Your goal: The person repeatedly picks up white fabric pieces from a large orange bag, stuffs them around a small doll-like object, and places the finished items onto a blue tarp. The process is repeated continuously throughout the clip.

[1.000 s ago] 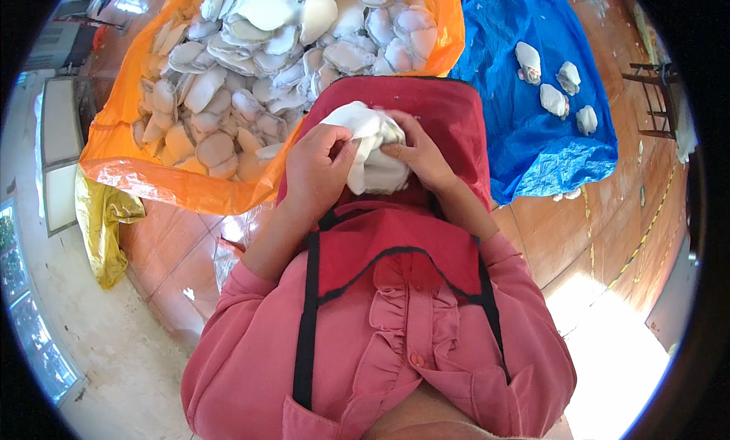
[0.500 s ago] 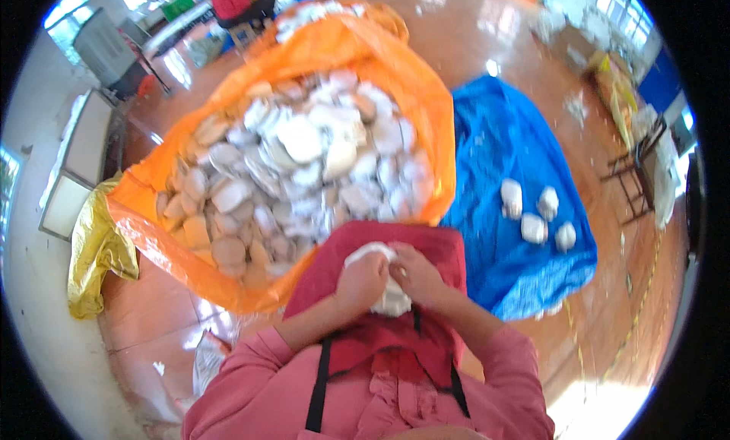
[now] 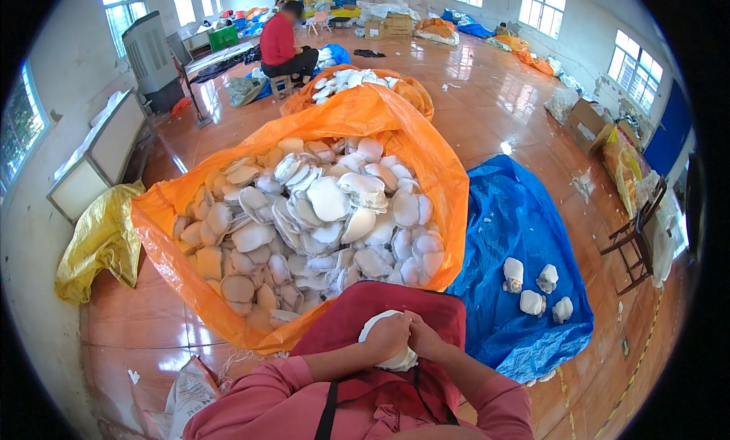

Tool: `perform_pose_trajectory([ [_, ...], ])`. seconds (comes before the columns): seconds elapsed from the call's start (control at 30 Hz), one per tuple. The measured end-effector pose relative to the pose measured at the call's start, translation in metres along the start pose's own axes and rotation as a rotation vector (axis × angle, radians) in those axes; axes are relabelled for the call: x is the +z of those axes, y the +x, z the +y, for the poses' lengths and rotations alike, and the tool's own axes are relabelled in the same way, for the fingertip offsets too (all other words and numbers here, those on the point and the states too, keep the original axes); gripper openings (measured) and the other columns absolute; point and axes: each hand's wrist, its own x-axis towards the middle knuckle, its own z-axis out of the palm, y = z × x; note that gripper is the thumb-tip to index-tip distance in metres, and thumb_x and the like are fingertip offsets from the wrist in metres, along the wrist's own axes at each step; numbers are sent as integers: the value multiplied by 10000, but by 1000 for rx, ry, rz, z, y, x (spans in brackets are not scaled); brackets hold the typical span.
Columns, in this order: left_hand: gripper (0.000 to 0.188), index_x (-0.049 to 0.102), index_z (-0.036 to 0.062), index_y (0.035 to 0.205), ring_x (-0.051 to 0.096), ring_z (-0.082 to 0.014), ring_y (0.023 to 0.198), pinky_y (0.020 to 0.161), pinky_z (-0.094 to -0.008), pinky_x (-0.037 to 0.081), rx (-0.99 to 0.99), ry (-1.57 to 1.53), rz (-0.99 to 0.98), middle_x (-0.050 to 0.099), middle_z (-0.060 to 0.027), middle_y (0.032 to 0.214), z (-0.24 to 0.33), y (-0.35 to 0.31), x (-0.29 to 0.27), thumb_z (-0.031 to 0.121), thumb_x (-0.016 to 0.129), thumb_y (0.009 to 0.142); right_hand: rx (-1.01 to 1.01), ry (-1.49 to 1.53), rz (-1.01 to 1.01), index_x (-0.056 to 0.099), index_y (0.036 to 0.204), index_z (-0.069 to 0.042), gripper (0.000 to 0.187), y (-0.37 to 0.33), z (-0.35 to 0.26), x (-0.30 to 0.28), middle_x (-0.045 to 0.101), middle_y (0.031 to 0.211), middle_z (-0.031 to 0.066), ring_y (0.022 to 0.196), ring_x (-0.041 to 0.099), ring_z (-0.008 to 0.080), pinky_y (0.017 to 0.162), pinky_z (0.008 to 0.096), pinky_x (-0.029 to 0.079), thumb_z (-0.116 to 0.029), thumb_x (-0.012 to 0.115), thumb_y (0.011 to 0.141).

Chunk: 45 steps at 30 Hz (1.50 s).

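Observation:
A small bundle of white rounded cloth pads (image 3: 398,361) lies over the dark red cloth (image 3: 334,312) on my lap. My left hand (image 3: 389,338) is closed on the bundle from the left. Close against it, my right hand (image 3: 426,338) is pinched at the bundle's right side; what its fingertips hold is too small to make out. Right in front of my lap, a large orange sheet (image 3: 171,210) with raised edges holds a heap of loose white pads (image 3: 329,199).
To the right a blue sheet (image 3: 498,204) bears several white bundles (image 3: 533,302). Left lies a yellow sack (image 3: 99,246) by a white panel (image 3: 106,128). A wooden chair (image 3: 637,235) stands far right. Ahead, a person in red (image 3: 281,41) sits beside another orange sheet (image 3: 417,98).
My view has tilted up, so more of the room shows and everything sits lower. Both hands stay together at the white bundle, the right one now more tightly pinched beside the left.

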Motion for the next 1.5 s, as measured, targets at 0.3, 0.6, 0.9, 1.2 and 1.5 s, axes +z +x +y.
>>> perform_pose_trajectory([
  [0.3, 215, 633, 18, 901, 636, -340, 879, 787, -439, 505, 273, 67, -121, 641, -175, 890, 3, -1, -1, 217, 556, 876, 342, -260, -39, 702, 861, -60, 175, -22, -32, -21, 685, 813, 188, 794, 656, 387, 709, 457, 516, -189, 585, 841],
  [0.6, 676, 422, 41, 1393, 603, -238, 1095, 913, -374, 498, -448, -766, -198, 604, -148, 1222, -47, 6, -34, 380, 703, 881, 412, 717, 626, 647, 1100, 27, 226, -16, -65, -21, 674, 1054, 83, 928, 650, 168, 821, 300, 533, -77, 572, 914],
  [0.9, 584, 507, 39, 1350, 612, -180, 1043, 898, -322, 502, -384, -990, 82, 626, -90, 1195, -49, -12, -20, 51, 723, 807, 235, 962, 375, 556, 1248, -15, 391, -7, -69, -3, 616, 1205, 76, 1110, 566, 159, 984, 312, 448, -71, 659, 875],
  [1.2, 480, 587, -15, 1242, 653, -172, 963, 858, -307, 514, -246, -695, 184, 691, -105, 1066, -20, -19, -37, 74, 722, 790, 323, 790, 513, 553, 1280, 20, 494, -17, -88, -16, 610, 1247, 160, 1108, 602, 227, 986, 334, 455, -101, 700, 824],
  [1.5, 379, 629, 1, 1205, 662, -148, 901, 807, -299, 523, -354, -571, -99, 705, -80, 1015, -19, -26, -44, 122, 685, 850, 183, 508, 637, 648, 1207, -8, 352, -20, -80, 2, 526, 1381, 122, 1250, 514, 268, 1049, 332, 408, -58, 648, 858],
])
